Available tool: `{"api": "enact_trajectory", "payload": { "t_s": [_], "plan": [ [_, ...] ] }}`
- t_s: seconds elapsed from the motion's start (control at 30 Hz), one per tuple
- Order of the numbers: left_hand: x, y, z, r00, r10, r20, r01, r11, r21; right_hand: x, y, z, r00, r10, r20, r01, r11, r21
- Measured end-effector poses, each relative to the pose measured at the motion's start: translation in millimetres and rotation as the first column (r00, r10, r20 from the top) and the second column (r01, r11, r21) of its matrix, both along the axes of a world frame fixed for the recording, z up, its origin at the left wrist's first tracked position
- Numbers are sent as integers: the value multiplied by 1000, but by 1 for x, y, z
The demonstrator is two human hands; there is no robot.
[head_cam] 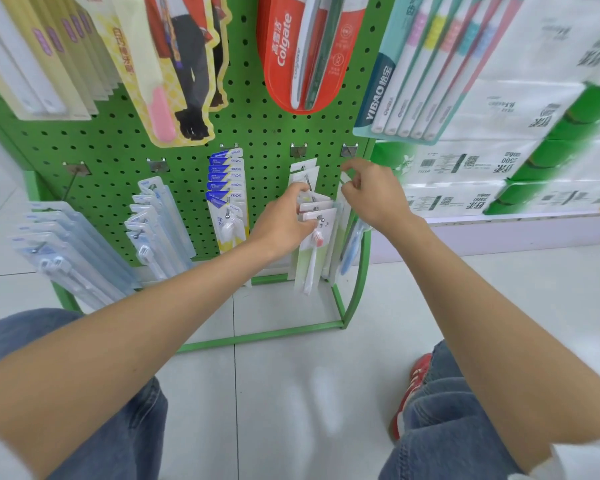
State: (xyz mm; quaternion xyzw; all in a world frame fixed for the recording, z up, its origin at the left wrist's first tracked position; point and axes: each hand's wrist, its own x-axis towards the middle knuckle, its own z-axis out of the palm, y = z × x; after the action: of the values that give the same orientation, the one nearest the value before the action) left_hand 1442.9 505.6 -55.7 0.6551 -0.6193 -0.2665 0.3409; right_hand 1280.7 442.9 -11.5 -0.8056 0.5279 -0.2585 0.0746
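A green pegboard rack (264, 133) carries hooks of packed toothbrushes. My left hand (284, 223) grips the white toothbrush packs (317, 216) hanging on a lower hook, its fingers curled round their tops. My right hand (371, 192) is just right of them, its fingertips pinching the top of a clear pack with a blue toothbrush (352, 244) at the rightmost hook (347, 152). How that pack sits on the hook is hidden by my fingers.
Blue-topped FROG packs (227, 188) and two more rows of clear packs (160, 223) hang to the left. A red Colgate pack (302, 53) and multi-brush packs hang above. White and green tissue bundles (499, 133) fill the shelf at right. White floor tiles, my knees below.
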Motion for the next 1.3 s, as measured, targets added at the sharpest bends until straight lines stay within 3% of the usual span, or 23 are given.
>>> {"api": "enact_trajectory", "payload": {
  "t_s": [0.3,0.7,0.9,1.1,1.3],
  "plan": [
    [-2,3,3,1000,4,28,-4,1000,0,-7,36,4,1000,-6,-27,8,997,80],
    [-4,9,6,997,16,75,-14,1000,-27,-13,79,-4,998,-35,57,30,996,88],
    [-1,17,5,998,3,64,-1,999,-38,-10,89,-5,1000,-21,12,20,997,79],
    [5,36,9,995,101,29,-100,995,-31,-9,94,-4,985,9,173,-39,984,173],
    [2,53,13,960,-117,-253,123,992,10,-1,104,1,892,-14,452,-113,961,253]
  ]
}}
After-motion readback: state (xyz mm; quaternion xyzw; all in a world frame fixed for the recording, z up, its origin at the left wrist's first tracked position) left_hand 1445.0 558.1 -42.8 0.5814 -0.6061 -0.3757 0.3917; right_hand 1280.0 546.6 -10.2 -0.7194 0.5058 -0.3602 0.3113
